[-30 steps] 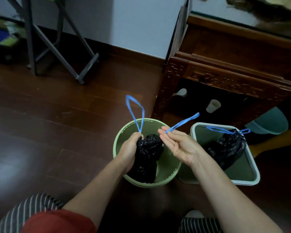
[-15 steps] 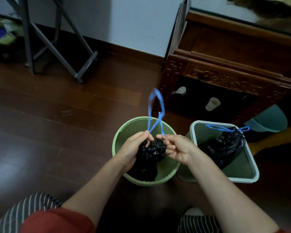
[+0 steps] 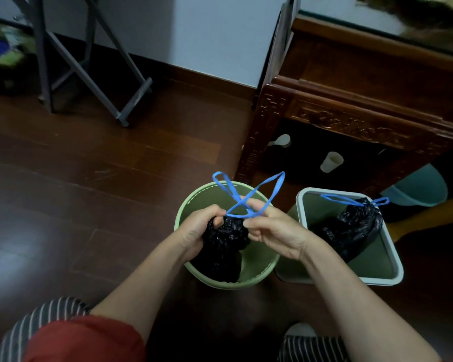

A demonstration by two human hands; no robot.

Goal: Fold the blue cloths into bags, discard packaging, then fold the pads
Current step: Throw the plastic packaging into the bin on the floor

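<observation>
Two hands: left hand (image 3: 196, 228), right hand (image 3: 275, 229). Two bins: round green bin (image 3: 256, 278), square white-rimmed bin (image 3: 393, 259). Two black bags (image 3: 220, 250) (image 3: 356, 226), one per bin. Two white cups (image 3: 331, 162) (image 3: 283, 141) under wooden table (image 3: 351, 121).

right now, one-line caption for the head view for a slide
Left hand grips a black bag in the round green bin while right hand pinches its crossed blue drawstrings

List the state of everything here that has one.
Round-bin bag: neck gathered, standing in the round bin.
Drawstring: two loops crossed, no tight knot seen.
Left grip: holds the round-bin bag's neck.
Right grip: pinches the drawstring.
Round bin: upright.
Square-bin bag: tied shut, lying tilted in the square bin.
Square bin: upright.
Cup: looks upright.
</observation>
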